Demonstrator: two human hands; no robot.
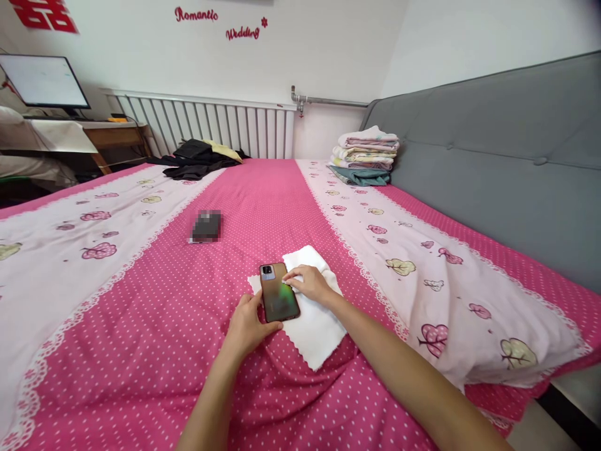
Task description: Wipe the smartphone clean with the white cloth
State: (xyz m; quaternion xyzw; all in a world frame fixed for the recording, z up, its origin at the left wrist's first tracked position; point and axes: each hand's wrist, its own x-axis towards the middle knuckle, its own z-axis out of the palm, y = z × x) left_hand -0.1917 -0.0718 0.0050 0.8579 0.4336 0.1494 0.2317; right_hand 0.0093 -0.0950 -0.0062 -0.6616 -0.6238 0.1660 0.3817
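A smartphone [277,304] in a brownish translucent case lies back side up, its camera block at the upper left. Beneath it a white cloth [319,338] is spread on the pink bedspread. My left hand [245,322] grips the phone by its left side, with the thumb along the bottom edge. My right hand [308,283] reaches over the phone's right edge, fingers pinched together on a small white piece of cloth pressed to the phone's back. Most of that piece is hidden by the fingers.
A blurred dark flat object [207,227] lies farther up the bedspread [263,194]. Dark clothes [195,156] are heaped at the far edge, and folded fabrics [366,150] are stacked by the grey headboard [493,125]. A monitor [42,81] stands on a desk, far left.
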